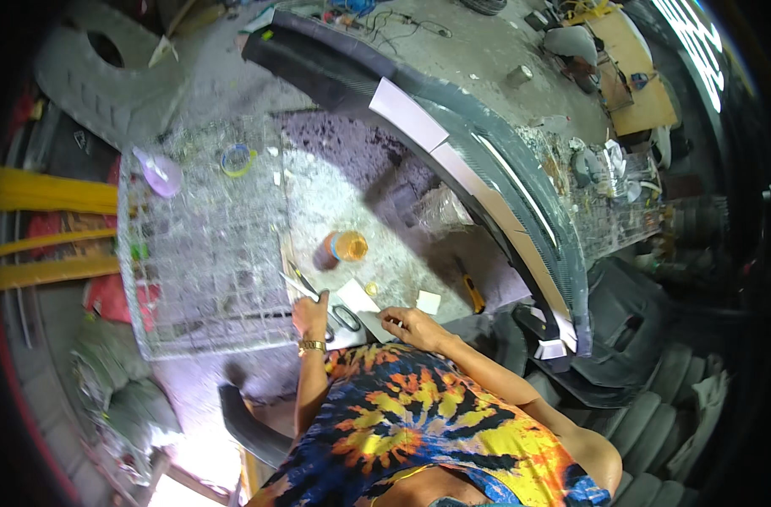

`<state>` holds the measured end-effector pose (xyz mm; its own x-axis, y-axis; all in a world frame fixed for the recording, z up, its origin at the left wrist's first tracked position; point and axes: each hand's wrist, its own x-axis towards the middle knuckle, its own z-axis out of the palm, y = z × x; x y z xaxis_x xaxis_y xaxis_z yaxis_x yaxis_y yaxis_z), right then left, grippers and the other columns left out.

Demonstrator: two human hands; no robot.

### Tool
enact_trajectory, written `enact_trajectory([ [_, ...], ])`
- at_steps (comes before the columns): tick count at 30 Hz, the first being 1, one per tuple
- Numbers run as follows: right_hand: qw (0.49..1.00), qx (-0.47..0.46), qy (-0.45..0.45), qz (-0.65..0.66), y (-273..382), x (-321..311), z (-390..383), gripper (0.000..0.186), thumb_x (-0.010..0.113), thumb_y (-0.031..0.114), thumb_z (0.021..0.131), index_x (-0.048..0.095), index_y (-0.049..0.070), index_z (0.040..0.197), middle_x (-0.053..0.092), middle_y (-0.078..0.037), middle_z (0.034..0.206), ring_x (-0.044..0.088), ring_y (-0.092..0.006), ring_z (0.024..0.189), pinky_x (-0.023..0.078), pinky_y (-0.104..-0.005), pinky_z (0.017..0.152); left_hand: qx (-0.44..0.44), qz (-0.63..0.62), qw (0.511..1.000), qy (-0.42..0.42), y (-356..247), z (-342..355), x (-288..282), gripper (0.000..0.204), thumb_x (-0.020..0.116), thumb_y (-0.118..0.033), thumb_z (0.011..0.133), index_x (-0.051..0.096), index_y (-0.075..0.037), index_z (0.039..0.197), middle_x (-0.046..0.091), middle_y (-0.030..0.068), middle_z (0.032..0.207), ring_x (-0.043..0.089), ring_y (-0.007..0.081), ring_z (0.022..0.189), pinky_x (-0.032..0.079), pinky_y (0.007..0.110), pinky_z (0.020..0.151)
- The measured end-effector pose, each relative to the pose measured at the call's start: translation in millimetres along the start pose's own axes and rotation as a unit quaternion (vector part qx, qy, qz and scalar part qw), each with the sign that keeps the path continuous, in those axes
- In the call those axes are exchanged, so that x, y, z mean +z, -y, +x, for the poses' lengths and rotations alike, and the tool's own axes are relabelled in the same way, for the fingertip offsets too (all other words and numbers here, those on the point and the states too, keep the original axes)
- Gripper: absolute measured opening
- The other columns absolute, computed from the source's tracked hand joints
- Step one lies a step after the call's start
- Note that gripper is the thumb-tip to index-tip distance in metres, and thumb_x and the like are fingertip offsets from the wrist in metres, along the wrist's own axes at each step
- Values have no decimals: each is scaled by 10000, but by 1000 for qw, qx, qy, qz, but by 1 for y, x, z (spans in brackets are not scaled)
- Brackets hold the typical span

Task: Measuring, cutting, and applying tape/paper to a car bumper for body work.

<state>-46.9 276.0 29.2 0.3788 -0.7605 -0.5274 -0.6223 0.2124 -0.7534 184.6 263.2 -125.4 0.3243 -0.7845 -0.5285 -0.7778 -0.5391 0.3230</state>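
As the head view looks down on a worktable [314, 198], the left hand [309, 314], with a gold-coloured watch [312, 345] at its wrist, is near the table's front edge. Its fingers look bent, with the thumb apart; whether they grip the narrow white piece [296, 284] just beyond them, I cannot tell. Between the hands lie black-handled scissors [346, 318] and a white paper strip [359, 298]. At the strip's near end, the right hand [407, 325] has its fingers loosely curled; whether they pinch it is unclear. Just beyond the right hand lies a small pale square [429, 302], with an orange-and-black utility knife [471, 287] farther right. A container of amber liquid [352, 246] stands beyond the strip. Wire mesh [208, 245] spreads to the left; a long, curved, dark bumper-like panel [521, 186] with pale and tan strips [411, 118] arches across the right.
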Motion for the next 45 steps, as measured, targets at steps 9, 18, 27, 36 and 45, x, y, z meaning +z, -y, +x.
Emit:
enact_trajectory([
  [9, 999, -42, 15, 24, 22, -18, 3, 312, 551, 224, 952, 578, 17, 1184, 670, -174, 946, 654, -274, 847, 499, -370, 764, -67, -100, 991, -56, 21, -21, -54, 417, 624, -377, 723, 655, 39, 724, 631, 271, 747, 629, 428, 748, 474, 484, 688],
  [18, 934, -145, 135, 297, 50, -32, 16, 401, 522, 281, 978, 541, -3, 1261, 650, -129, 1138, 618, -210, 1010, 477, -340, 898, 84, -447, 890, 30, -43, -111, -248, 206, 539, -174, 939, 628, 2, 878, 597, 58, 691, 506, 122, 514, 407, 263, 478],
  [27, 831, -104, 227, 497, 83, -143, -46, 548, 650, 267, 892, 501, -47, 1315, 599, -69, 1168, 567, -121, 1011, 431, -253, 920, 396, -387, 763, 333, -181, -82, -280, 188, 548, -84, 924, 645, 46, 1020, 664, 105, 916, 609, 159, 843, 492, 305, 754],
  [36, 875, -26, 243, 418, 143, -202, -65, 695, 776, 264, 738, 494, -57, 1287, 609, -146, 1135, 592, -219, 1043, 418, -336, 937, 611, -366, 524, 467, -256, -38, -248, 233, 570, -154, 957, 639, 16, 1100, 664, 83, 1013, 612, 149, 933, 493, 303, 835],
  [45, 966, 119, 0, -229, 260, -337, -3, 560, 835, 212, 724, 541, -13, 1143, 551, -24, 909, 506, -124, 870, 423, -277, 773, 177, -820, 541, -59, -309, 4, -148, 401, 632, -113, 914, 451, -55, 1267, 474, 49, 1235, 445, 134, 1159, 377, 291, 1003],
])
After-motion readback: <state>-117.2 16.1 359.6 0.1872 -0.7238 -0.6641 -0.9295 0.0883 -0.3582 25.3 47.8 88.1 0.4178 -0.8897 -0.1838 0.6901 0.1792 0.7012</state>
